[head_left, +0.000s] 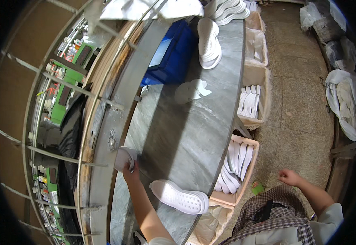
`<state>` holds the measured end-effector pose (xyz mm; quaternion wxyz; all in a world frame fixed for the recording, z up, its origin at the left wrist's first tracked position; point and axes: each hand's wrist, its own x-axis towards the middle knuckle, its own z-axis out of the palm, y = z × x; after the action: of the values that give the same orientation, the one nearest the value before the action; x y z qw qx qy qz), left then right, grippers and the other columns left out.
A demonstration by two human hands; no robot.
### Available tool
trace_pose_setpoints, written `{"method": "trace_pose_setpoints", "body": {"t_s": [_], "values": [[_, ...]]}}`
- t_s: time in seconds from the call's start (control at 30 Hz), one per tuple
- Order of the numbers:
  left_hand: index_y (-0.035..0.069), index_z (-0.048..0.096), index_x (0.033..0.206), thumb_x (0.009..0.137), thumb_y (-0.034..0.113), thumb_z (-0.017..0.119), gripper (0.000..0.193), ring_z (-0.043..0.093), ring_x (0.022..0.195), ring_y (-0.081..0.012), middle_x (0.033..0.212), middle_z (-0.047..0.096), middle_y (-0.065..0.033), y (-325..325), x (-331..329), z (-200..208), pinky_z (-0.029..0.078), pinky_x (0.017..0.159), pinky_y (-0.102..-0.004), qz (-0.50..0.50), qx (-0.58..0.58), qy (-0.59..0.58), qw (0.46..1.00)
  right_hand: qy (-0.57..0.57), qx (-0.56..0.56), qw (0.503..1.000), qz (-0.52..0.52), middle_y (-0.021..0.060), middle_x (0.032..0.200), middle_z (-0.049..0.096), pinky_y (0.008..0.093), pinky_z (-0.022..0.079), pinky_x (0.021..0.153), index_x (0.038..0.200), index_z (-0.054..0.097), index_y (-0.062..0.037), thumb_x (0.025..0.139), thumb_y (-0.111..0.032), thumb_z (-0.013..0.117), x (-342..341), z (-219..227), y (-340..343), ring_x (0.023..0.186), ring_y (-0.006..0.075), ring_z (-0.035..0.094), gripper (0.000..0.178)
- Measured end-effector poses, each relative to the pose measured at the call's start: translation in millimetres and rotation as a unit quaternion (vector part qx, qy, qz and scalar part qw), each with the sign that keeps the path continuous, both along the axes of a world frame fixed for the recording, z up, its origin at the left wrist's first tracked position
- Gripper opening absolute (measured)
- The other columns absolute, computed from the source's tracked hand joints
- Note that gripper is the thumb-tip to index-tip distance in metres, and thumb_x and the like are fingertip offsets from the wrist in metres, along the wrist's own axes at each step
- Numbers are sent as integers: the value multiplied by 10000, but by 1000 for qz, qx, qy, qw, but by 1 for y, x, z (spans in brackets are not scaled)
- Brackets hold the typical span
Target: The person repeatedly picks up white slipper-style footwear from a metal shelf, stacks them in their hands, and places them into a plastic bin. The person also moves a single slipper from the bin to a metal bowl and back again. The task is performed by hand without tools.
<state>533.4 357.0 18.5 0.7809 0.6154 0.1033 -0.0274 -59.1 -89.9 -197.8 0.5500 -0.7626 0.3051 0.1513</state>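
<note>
At the left edge of the grey table, my left hand is closed on a white rounded piece; its exact kind does not show. A white shoe sole with rows of small dimples lies to the right of my left forearm. Thin white cut pieces rest farther up the tabletop. My right hand hangs away from the table over the floor, its fingers curled in and nothing visible in them.
White soles are stacked at the far end beside a blue crate. Along the table's right side stand bins, one pink holding several white soles. Metal bars cross the left. Clear bags line the right.
</note>
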Motion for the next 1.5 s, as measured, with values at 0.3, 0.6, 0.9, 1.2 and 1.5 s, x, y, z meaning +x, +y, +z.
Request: {"method": "trace_pose_setpoints", "body": {"t_s": [0.3,0.6,0.9,1.2,1.5], "values": [[-11,305,1330,865,122,535,535,392,1159,-524,1323,327,-274,-136,-354,99,553,791,-448,-106,-271,267,919,-191,347,917,-40,143,1265,496,402,427,937,1337,374,-95,843,-467,602,123,133,18,1182,257,473,659],[-21,315,1322,735,69,728,723,554,1051,-267,1169,526,-153,-250,-536,51,486,846,-369,-389,-44,251,885,-343,681,630,-147,169,1268,499,410,423,999,1361,319,-25,807,-150,525,6,197,-31,1145,269,528,605],[-3,369,1298,803,138,662,592,540,1082,-243,1187,541,-134,-329,-544,69,456,898,-372,-418,4,15,908,-370,601,680,-200,159,1266,481,409,433,982,1366,300,-33,749,-145,570,-72,203,-55,1144,269,518,682],[-39,273,1374,949,264,491,565,451,1173,-204,1303,448,-113,-356,-549,52,349,990,-339,-542,-19,-14,840,-366,560,695,-263,179,1297,418,414,421,989,1396,167,-26,774,-108,555,-94,218,-72,1170,286,478,738],[-25,436,1288,935,100,447,375,621,961,-261,1144,583,-172,-375,-555,61,537,839,-335,-323,-101,164,927,-385,493,748,-222,223,1345,322,413,395,1010,1411,54,5,786,-279,674,-104,240,-98,1224,305,408,925]]}}
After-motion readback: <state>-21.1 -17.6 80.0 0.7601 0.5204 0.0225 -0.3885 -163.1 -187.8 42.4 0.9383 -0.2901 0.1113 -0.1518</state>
